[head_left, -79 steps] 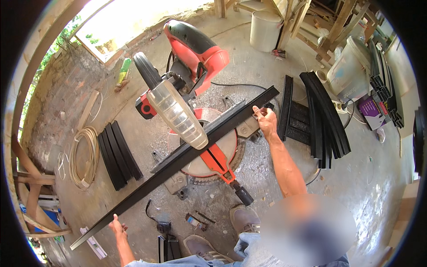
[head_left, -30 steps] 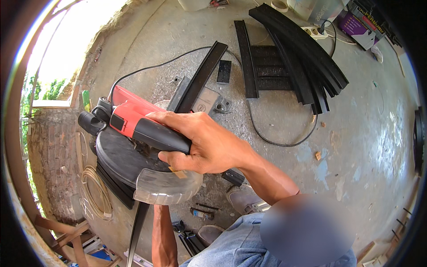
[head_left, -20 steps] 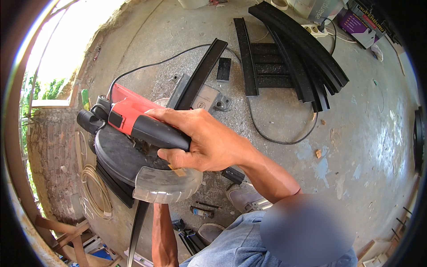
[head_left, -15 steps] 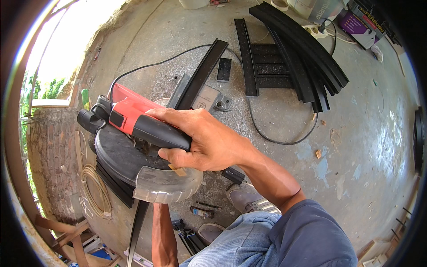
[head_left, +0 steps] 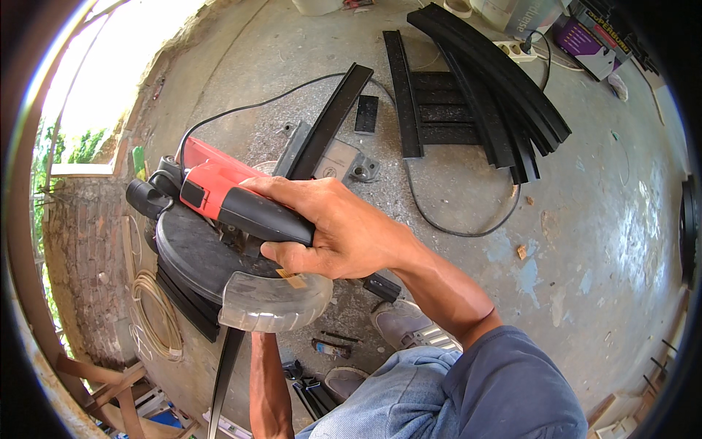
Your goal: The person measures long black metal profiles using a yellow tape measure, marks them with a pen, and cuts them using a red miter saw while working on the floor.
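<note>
My right hand (head_left: pixel 329 219) is closed around the black handle of a red and black mitre saw (head_left: pixel 208 190). The saw's dark round blade cover and clear plastic guard (head_left: pixel 276 304) hide the blade. A long black channel profile (head_left: pixel 333 121) lies across the grey saw base (head_left: pixel 351 164) and passes under the saw head. Another stretch of black profile (head_left: pixel 228 373) shows below the guard, towards me. My left forearm (head_left: pixel 270 384) reaches up beneath the guard; my left hand is hidden behind it, so its grip does not show.
Black profiles (head_left: pixel 497 95) lie stacked on the floor at the upper right, near a power strip (head_left: pixel 514 51). A short black offcut (head_left: pixel 367 115) lies beyond the saw. A dark cable (head_left: pixel 439 223) loops rightward. Coiled pale hose (head_left: pixel 157 314) lies left. My shoes (head_left: pixel 401 323) are close below.
</note>
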{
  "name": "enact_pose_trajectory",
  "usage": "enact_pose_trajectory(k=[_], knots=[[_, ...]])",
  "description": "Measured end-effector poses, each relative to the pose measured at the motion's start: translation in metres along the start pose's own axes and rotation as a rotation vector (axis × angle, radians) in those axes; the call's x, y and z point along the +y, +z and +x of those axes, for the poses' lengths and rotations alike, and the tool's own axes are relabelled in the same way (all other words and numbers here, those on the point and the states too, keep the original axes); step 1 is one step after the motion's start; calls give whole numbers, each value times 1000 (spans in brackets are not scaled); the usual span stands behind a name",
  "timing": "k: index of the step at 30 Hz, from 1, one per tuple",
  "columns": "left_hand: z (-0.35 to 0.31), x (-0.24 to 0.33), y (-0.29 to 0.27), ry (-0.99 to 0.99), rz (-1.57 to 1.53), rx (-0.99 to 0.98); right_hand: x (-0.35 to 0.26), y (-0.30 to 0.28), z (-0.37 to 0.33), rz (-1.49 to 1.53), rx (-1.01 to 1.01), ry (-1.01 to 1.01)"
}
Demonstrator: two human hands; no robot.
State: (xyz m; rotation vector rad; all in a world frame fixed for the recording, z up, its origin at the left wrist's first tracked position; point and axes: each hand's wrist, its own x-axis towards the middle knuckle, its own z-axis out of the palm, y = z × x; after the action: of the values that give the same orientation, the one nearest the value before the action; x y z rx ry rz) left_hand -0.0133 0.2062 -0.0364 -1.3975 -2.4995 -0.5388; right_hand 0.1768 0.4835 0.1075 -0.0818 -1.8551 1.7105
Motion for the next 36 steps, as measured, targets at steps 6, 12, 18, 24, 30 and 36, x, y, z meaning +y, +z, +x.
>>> enact_pose_trajectory(k=[6,12,18,24,30,36], knots=[[0,2,2,11,-6,4,8,0,-5,21,20,-44],[2,4,2,13,-10,12,8,1,-4,0,15,-34],[1,5,4,18,-14,9,7,1,-7,30,9,8],[1,6,1,19,-14,9,11,2,-6,-75,69,-89],[1,7,0,20,-13,16,13,2,-6,-108,82,-123],[3,7,2,21,-15,19,14,4,-6,-119,83,-116]])
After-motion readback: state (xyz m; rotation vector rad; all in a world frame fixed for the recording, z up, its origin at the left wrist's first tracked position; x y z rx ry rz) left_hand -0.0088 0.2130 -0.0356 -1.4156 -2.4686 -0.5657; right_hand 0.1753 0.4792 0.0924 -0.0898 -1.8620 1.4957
